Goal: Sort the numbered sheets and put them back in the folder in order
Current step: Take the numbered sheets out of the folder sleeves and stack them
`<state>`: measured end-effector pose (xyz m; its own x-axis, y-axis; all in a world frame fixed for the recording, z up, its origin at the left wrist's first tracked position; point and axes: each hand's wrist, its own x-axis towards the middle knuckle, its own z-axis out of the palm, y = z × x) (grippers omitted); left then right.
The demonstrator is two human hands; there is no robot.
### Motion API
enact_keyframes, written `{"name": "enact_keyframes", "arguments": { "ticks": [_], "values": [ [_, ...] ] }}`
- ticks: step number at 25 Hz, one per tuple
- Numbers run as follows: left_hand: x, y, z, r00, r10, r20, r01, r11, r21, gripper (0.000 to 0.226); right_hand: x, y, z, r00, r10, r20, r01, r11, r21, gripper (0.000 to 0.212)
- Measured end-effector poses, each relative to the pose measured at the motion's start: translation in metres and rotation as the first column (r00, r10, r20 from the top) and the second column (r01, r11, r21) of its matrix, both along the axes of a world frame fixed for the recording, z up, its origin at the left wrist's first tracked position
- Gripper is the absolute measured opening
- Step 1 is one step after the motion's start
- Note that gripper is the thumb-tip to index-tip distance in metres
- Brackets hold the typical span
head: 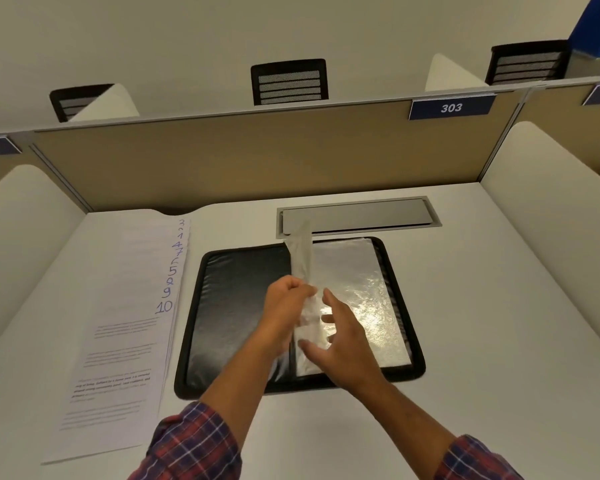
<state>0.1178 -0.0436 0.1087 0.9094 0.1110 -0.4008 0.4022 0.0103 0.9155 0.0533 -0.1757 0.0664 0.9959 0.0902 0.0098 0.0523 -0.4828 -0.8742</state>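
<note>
From my remote seat I saw the desk carrying the black folder, opened flat so its clear pockets could be turned. Left of the folder the numbered sheets lay fanned, each handwritten number exposed, I judged so the order could be read at a glance. Above the folder's spine one clear sleeve stood on edge. The left hand pinched it to hold it upright. The right hand, fingers spread, hovered just right of it, holding nothing.

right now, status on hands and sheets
Left hand pinches clear sleeve, upright over open folder. Right hand, fingers spread, beside it. Numbered sheets fanned left of folder. Nothing blocking.
</note>
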Motion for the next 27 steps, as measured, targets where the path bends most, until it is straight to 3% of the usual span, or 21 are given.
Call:
{"name": "enact_keyframes", "arguments": {
  "ticks": [3,7,11,13,14,16,18,20,24,27],
  "values": [
    [-0.001,-0.019,0.002,0.993,-0.115,-0.004,0.115,0.993,-0.007,0.025,0.006,-0.005,0.005,0.968,-0.251,-0.001,0.251,0.967,0.041,0.07],
    [-0.004,-0.022,-0.009,0.959,-0.284,-0.009,0.284,0.959,-0.011,0.036,0.012,-0.021,0.004,0.93,-0.359,-0.077,0.364,0.93,0.06,0.049],
    [-0.015,-0.016,-0.028,0.926,-0.377,0.025,0.368,0.915,0.167,0.038,0.013,-0.044,-0.008,0.868,-0.469,-0.162,0.48,0.877,0.033,0.039],
    [-0.022,-0.007,-0.045,0.916,-0.398,0.043,0.363,0.872,0.328,0.037,0.012,-0.058,-0.016,0.829,-0.515,-0.217,0.524,0.852,-0.02,0.038],
    [-0.025,0.0,-0.057,0.897,-0.44,0.04,0.377,0.811,0.447,0.04,0.011,-0.064,-0.021,0.81,-0.53,-0.252,0.533,0.844,-0.059,0.04],
    [-0.031,0.013,-0.078,0.826,-0.561,-0.064,0.45,0.587,0.673,0.05,0.007,-0.073,-0.031,0.779,-0.541,-0.316,0.526,0.839,-0.141,0.045],
    [-0.038,0.021,-0.095,0.746,-0.634,-0.206,0.534,0.384,0.753,0.052,0.004,-0.079,-0.041,0.765,-0.537,-0.355,0.474,0.843,-0.253,0.051],
    [-0.045,0.026,-0.107,0.687,-0.676,-0.269,0.556,0.25,0.793,0.056,0.003,-0.083,-0.051,0.754,-0.54,-0.374,0.431,0.836,-0.339,0.052],
    [-0.047,0.033,-0.12,0.646,-0.7,-0.304,0.563,0.168,0.809,0.063,0.009,-0.086,-0.055,0.751,-0.608,-0.257,0.49,0.774,-0.4,0.042],
    [-0.048,0.037,-0.12,0.606,-0.731,-0.314,0.596,0.157,0.787,0.064,0.011,-0.08,-0.058,0.788,-0.595,-0.161,0.427,0.715,-0.553,0.075]
  ]
}}
